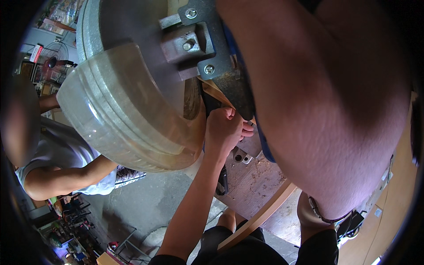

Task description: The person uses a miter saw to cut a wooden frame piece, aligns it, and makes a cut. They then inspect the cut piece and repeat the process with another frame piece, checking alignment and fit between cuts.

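Note:
My left hand [226, 129] reaches up from the lower edge, its fingers curled on a narrow wooden strip [217, 94] beneath a power saw. The saw's rounded translucent guard [119, 119] hangs just left of my hand and forearm. Behind it, the grey disc-shaped area [132, 26] looks blurred. Above my hand is a dark metal bracket [216, 48] with screws. My right arm [318, 110] fills the right side, very near the camera, and runs off at the top; its hand is out of sight. A metal block with two holes [242, 156] sits below my left hand.
Another wooden strip [260, 216] slants between my knees. Sawdust lies on the board [251, 185] below. At left a co-worker in a pale shirt [66, 154] stands beyond the guard, with a fan [53, 62] behind. Cluttered shelving [66, 234] is at lower left, wooden panels [380, 221] at right.

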